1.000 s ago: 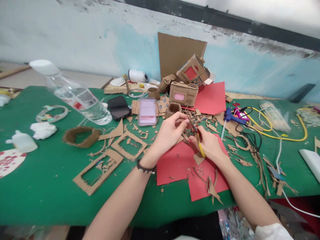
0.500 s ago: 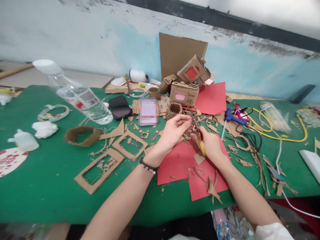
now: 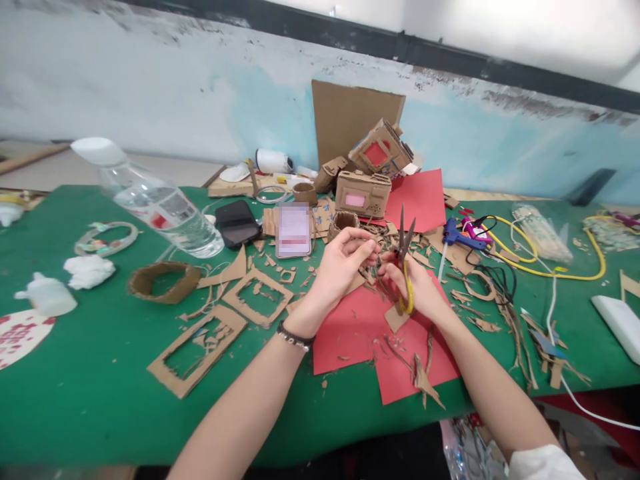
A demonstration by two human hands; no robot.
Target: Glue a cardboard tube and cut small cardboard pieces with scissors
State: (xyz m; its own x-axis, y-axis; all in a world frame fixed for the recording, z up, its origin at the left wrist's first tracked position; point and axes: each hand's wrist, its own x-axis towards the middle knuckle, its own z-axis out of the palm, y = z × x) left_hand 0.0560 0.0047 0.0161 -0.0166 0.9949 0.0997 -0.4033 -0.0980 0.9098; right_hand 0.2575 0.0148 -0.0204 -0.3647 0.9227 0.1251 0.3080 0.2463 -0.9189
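Away to the left on the green table (image 3: 75, 393), a clear plastic bottle (image 3: 160, 207) lies tilted with water in its lower part, a white cap at its top. Nearer the wall, small open cardboard cups (image 3: 345, 221) stand among scraps; what they hold cannot be made out. Over the red paper (image 3: 350, 330), the right hand (image 3: 417, 290) is closed around the yellow handles of the scissors (image 3: 405, 263), whose blades point up and stand spread in a narrow V. The left hand (image 3: 340, 267) pinches a small cardboard piece (image 3: 369, 257) between thumb and fingertips, fingers curled together on it. That piece sits just left of the blades, near but seemingly not between them. Both hands hover close together above the scrap-strewn middle of the table.
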